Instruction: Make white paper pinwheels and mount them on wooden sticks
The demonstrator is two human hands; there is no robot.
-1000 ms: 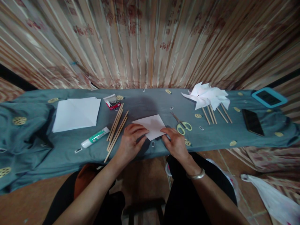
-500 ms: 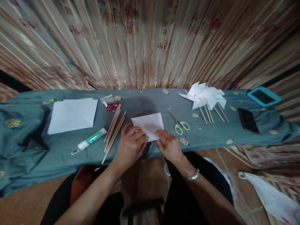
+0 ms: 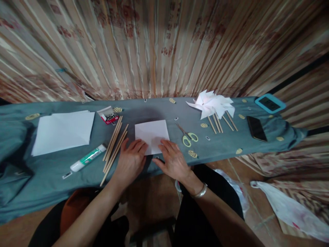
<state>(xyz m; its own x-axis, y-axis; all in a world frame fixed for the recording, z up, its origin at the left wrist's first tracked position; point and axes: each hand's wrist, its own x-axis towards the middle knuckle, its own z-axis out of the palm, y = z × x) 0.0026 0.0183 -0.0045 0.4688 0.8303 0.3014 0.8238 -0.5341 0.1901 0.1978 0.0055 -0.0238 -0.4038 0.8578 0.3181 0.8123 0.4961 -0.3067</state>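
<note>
White paper sheet [image 3: 151,131] lay flat on blue-grey cloth [image 3: 221,145], just ahead of left hand [image 3: 131,160] and right hand [image 3: 175,162], neither clearly nearer; near-square, no evident long axis; both hands unclenched, fingertips on its near side, right thumb spread

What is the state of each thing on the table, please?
Small paper sheet: spread flat, touched by left hand and right hand
Paper stack: flat, edges uneven
Scissors: lying down, blades nearly closed
Pin box: open
Glue tube: on its side
Wooden sticks: lying loose
Paper pinwheels: formed, lying overlapped
Smartphone: screen dark
Blue-framed device: display unreadable
</note>
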